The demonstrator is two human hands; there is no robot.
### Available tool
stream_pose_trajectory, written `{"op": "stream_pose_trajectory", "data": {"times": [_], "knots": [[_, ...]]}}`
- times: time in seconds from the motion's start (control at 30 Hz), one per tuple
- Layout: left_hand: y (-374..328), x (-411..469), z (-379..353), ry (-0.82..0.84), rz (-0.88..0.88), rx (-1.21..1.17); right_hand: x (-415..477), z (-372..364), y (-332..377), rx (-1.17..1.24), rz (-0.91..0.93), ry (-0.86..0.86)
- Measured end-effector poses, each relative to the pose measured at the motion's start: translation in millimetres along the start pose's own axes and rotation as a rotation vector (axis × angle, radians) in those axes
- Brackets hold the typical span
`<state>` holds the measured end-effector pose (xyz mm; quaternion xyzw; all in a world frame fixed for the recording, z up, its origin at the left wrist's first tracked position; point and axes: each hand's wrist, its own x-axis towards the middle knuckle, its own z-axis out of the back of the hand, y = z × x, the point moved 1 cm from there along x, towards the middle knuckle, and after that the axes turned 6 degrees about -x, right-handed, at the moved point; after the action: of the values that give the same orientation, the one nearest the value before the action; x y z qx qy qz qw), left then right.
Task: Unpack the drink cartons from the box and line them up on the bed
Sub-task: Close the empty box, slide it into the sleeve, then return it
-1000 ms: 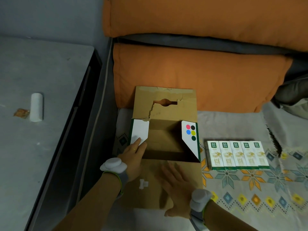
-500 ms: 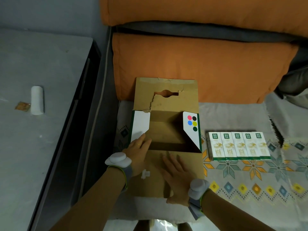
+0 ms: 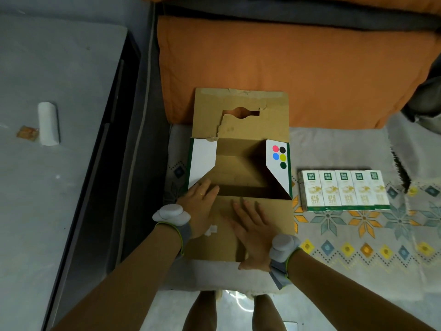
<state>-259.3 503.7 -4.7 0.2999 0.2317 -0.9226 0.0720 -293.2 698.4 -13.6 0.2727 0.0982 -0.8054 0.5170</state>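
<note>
Judging from the head view, the only one given, the unpacking looks nearly or wholly finished: five cartons (image 3: 343, 190) lie side by side, touching, in a neat row on the bed (image 3: 358, 247), just to the right of the box (image 3: 241, 130). The box lies open on the bed with its far flap leaning against an orange cushion (image 3: 286, 68), and what shows of its inside is bare brown cardboard with a dark shadow along the near edge; no carton is visible in it, though that shadowed strip cannot be fully read. The left hand (image 3: 199, 206) rests flat at the box's near left corner, its fingers (image 3: 205, 187) spread and gripping nothing, touching the white side flap. The right hand (image 3: 253, 232) lies palm down on the near flap, fingers likewise open and empty, pressing the cardboard rather than holding it. If the box is indeed empty, what is left is at most a check of its inside and perhaps straightening the row. To the left, a desk (image 3: 59, 187) holds a small white roll (image 3: 48, 124), apart from the job.
</note>
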Motion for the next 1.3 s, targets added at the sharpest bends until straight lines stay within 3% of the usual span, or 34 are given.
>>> {"op": "stream_pose_trajectory", "data": {"times": [0.37,0.6,0.8,0.93,1.1,1.3], "knots": [[-3.8,-4.8,0.8,-0.048,0.025,0.027,-0.8,-0.4,3.7,0.008,-0.004,-0.047],[-8.3,-3.0,64.7,-0.116,0.134,-0.071,-23.9,36.6,3.4,0.01,0.122,-0.217],[-19.6,-13.2,133.4,-0.251,0.095,-0.261,-36.9,91.3,-17.2,-0.035,0.162,-0.511],[-21.8,-19.7,153.9,-0.325,0.094,-0.269,-30.5,110.6,-37.2,-0.12,0.05,-0.633],[-32.8,-15.2,135.1,-0.3,0.081,-0.308,-13.0,123.6,-60.2,-0.218,-0.212,-0.628],[-41.2,-7.2,96.8,-0.375,0.159,-0.143,13.0,120.3,-84.3,-0.186,-0.551,-0.563]]}}
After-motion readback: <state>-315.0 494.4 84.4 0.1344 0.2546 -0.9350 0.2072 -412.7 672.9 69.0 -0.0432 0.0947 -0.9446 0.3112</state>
